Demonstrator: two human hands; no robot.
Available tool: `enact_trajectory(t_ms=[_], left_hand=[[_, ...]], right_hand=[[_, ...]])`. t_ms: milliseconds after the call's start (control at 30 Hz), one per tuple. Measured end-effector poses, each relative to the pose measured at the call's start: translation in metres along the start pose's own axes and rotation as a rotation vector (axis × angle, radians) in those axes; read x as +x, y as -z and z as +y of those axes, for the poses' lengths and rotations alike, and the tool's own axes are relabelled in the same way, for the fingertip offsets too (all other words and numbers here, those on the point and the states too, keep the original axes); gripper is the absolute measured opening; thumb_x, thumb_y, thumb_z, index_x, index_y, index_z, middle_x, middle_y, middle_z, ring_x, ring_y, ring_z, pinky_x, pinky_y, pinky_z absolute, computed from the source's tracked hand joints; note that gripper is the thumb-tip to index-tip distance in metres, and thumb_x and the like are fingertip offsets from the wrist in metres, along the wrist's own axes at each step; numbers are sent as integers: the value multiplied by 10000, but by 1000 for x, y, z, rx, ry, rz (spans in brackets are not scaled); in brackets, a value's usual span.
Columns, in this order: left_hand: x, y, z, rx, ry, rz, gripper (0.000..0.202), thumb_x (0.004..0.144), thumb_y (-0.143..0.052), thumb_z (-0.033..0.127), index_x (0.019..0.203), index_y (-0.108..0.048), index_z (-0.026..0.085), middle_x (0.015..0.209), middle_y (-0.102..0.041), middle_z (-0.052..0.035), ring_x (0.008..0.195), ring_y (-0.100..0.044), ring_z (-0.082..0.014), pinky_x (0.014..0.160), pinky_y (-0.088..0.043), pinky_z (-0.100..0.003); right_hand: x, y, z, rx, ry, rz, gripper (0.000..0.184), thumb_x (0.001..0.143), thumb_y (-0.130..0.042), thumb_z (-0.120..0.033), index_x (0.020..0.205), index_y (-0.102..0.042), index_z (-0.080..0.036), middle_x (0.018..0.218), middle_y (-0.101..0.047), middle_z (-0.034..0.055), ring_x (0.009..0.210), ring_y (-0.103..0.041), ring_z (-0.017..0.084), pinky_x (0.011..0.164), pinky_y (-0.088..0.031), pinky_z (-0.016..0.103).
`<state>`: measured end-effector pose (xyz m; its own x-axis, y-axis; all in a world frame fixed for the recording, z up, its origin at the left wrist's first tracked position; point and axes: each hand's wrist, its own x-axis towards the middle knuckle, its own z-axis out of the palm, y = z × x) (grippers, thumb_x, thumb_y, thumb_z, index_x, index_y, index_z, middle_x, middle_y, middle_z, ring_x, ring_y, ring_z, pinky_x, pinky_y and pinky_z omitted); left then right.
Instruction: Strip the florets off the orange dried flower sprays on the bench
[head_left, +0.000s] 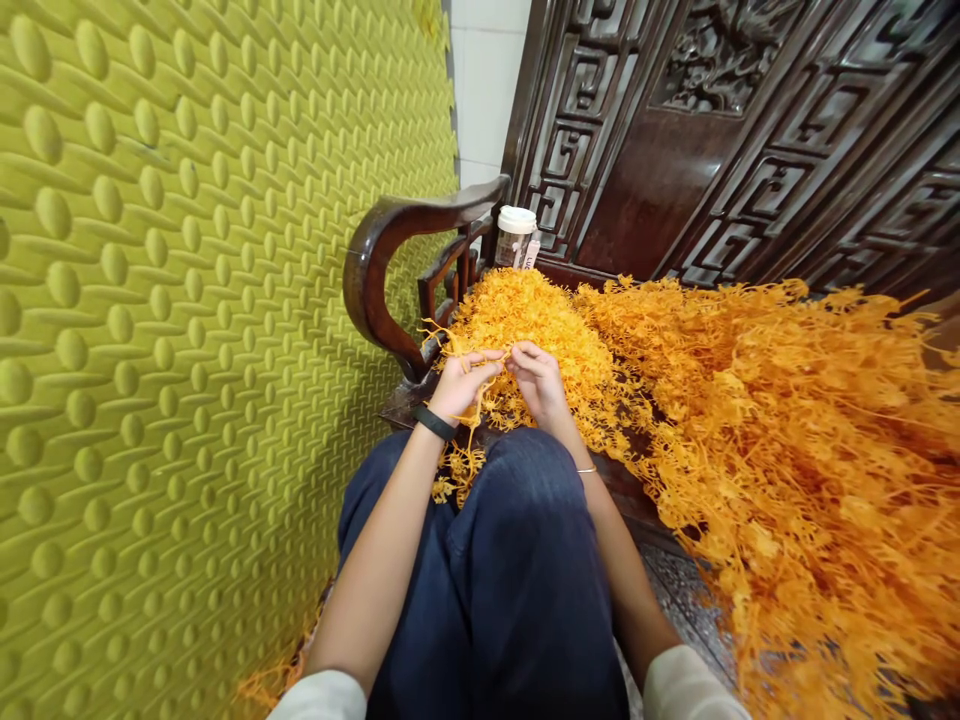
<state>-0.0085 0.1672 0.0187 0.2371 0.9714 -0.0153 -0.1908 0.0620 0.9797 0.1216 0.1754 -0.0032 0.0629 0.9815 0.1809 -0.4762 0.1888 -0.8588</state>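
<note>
My left hand (466, 382), with a dark band at its wrist, is closed on a thin orange artificial flower stem (481, 400). Parts of this stem trail down from the fingers, and orange sprigs (459, 470) hang by my knees. Close against it, fingertips nearly meeting, is my right hand (537, 378), its thumb and fingers pinched together. What lies between those fingertips is too small to make out. Just beyond both hands rises a heap of small orange artificial flowers (532, 310) on the dark wooden seat.
A larger pile of long orange artificial flower stems (810, 430) spreads to the right. A white-lidded cup (516, 236) stands behind the heap. The carved wooden backrest (652, 190) and curved armrest (367, 270) border the seat. Yellow-green textured matting (187, 300) fills the left.
</note>
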Motion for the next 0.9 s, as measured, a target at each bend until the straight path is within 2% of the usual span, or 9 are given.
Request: enact_trajectory(t_ms=[200,400,500,733,900], left_hand=[[-1,0,1,4,35,-10,283,741,-634,166,1010,-670,87,340,-405,78,281,-257,-28,333,-142,-208],[2,1,-1,-18,-27,33,218,701,-690,201,888,-682,91,423,-499,52,309,-278,-15,342,-145,-202],[3,2,-3,-6,-31,32,224,697,-691,199,892,-678,90,417,-489,56,316,-271,-17,345,-149,-198],[4,4,-6,9,-62,58,219,674,-714,231,860,-689,117,362,-386,83,337,-251,-26,370,-150,-199],[3,3,-4,-2,-60,13,205,662,-709,193,846,-698,103,436,-486,52,363,-269,-23,387,-163,-202]], right_hand=[[0,-1,0,0,73,30,90,609,-691,-161,681,-649,-194,713,-580,-21,667,-502,89,682,-412,235],[0,-1,2,-90,116,-64,79,644,-693,-231,674,-628,-198,658,-530,-42,610,-465,79,614,-375,219],[0,1,3,-162,148,-82,103,672,-685,-274,711,-615,-207,693,-531,-38,630,-470,87,621,-381,225],[-1,0,2,-240,198,-88,150,632,-727,-256,738,-625,-227,770,-577,-26,747,-525,114,746,-426,257],[0,0,1,-199,148,-26,135,603,-733,-263,656,-620,-211,680,-546,-32,656,-479,107,684,-413,251]])
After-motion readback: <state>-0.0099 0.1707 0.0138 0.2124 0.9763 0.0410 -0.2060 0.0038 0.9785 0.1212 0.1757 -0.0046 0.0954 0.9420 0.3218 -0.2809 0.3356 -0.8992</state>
